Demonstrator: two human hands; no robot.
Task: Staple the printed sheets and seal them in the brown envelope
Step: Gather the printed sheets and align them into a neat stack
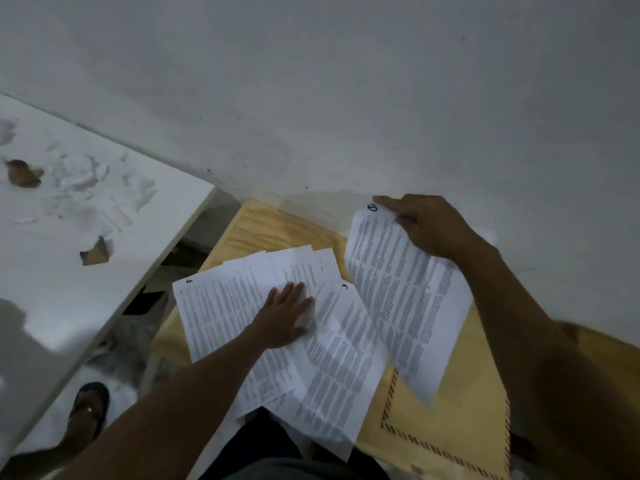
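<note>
Left hand (288,315) flat on the fanned pile of printed sheets (242,306), fingers straight and slightly spread, palm pressing down near the middle of the spread. Pile splayed loose across a small wooden table (263,223), corners out of line; handwritten "5" at the top corner of the leftmost sheet, "3" at the top corner of the sheet (339,358) nearest the right hand. Lower edges of the pile overhanging the near side of the table, above dark trousers.

Right hand (427,226) raised beside the pile, pinching a single printed sheet (405,296) at its top edge, index finger stretched along that edge, other fingers curled behind the paper. Circled "1" at the sheet's top corner, just beside the fingertip. Sheet hanging tilted, its lower end blurred, over the brown envelope (450,424).

Envelope lying flat on the table to the right of the pile, striped red-and-dark border showing along its near and left edges, part of it hidden under the held sheet and the right forearm.

To the left, a white tabletop (104,258) with peeled patches and two brown torn spots, apart from the wooden table by a gap. Sandalled foot (86,414) on the floor below that gap. Plain whitish wall (346,98) behind everything. No stapler to be told in view.
</note>
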